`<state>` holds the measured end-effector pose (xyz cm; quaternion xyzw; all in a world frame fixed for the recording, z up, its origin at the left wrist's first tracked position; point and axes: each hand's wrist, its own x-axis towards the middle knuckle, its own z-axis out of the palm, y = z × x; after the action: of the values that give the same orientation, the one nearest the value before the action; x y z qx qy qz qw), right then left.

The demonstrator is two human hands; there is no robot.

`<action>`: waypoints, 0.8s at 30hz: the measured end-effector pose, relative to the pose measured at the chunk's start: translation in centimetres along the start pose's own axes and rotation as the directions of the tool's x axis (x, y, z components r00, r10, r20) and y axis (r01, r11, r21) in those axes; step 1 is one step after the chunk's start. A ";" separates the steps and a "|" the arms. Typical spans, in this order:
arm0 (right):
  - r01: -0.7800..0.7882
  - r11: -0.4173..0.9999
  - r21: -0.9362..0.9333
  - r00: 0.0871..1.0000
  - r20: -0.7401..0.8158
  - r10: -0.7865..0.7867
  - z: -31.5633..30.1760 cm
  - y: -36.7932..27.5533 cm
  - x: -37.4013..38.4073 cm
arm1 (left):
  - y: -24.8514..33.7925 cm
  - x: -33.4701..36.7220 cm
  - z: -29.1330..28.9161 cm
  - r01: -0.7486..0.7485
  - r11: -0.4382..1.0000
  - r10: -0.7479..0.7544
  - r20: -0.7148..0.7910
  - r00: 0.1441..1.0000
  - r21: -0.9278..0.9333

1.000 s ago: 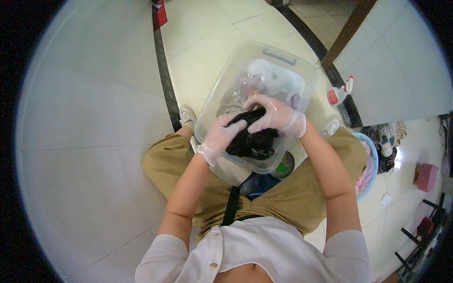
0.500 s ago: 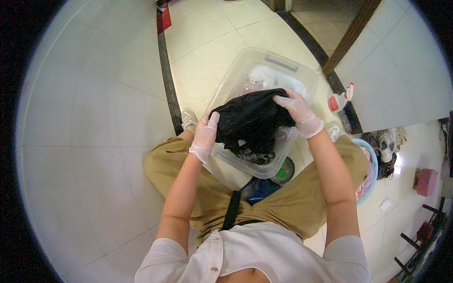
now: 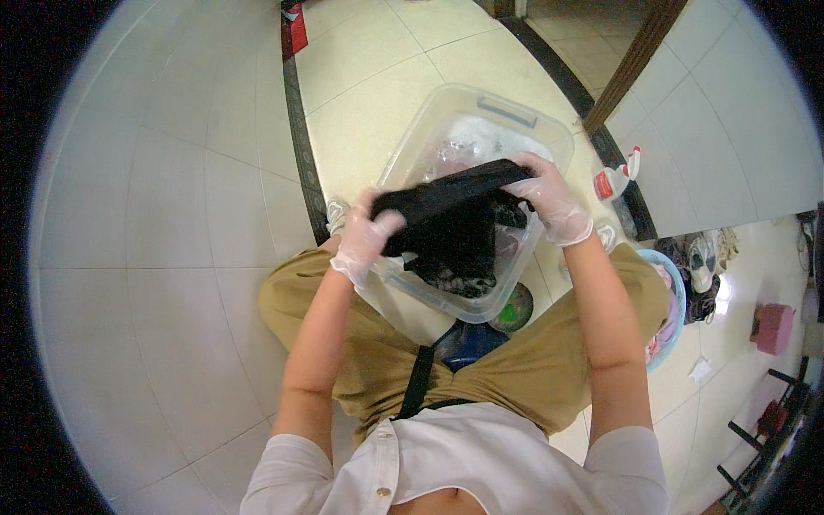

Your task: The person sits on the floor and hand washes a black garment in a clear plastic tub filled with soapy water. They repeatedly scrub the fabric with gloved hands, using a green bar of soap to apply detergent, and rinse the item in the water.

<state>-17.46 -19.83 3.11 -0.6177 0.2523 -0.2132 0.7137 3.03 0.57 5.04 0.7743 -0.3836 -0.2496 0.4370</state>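
Observation:
A wet black garment (image 3: 455,219) is stretched between my two hands over a clear plastic tub (image 3: 412,142) of sudsy water (image 3: 485,142). Its lower part hangs into the near end of the tub, with foam on it; what kind of garment it is I cannot make out. In a thin see-through glove, my left hand (image 3: 367,236) grips the left end of the cloth, slightly smeared by motion. My right hand (image 3: 551,199), gloved the same way, is closed on the upper right end. A folded band runs along the top edge between them.
Right of the tub stands a white spray bottle (image 3: 614,178) with a red label. A light blue basin (image 3: 678,296) of clothes sits beside my right knee, with shoes (image 3: 704,266) past it. A round object with a green patch (image 3: 513,309) lies at the tub's near end.
My left hand has shifted slightly left and its fingers have moved on the cloth. The garment's upper edge has folded over into a band. My right hand stays nearly in place.

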 end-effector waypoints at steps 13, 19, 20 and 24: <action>0.188 0.975 -0.114 0.925 -0.315 -0.215 5.9 5.6 0.0 | -0.7 -1.7 5.3 0.445 0.320 -0.417 0.297 0.859 -0.836; 0.684 0.534 -0.497 0.713 0.299 -0.635 13.7 1.1 -6.1 | -7.1 -3.9 8.3 0.775 -0.192 0.200 0.749 0.631 -0.602; 0.634 0.545 -0.549 0.741 0.228 -0.632 13.2 1.7 -5.2 | -7.3 -5.6 9.4 0.541 0.119 -0.120 0.529 0.840 -0.833; 0.090 0.726 -0.682 0.931 -0.201 -0.304 7.7 5.9 0.0 | 2.7 -5.5 8.0 0.502 0.422 -0.241 0.441 0.865 -0.755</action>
<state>-12.67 -12.99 -1.83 -0.8138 0.3481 -0.2759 0.3746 -6.98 0.30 3.73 0.4832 -0.0826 -0.5964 0.6356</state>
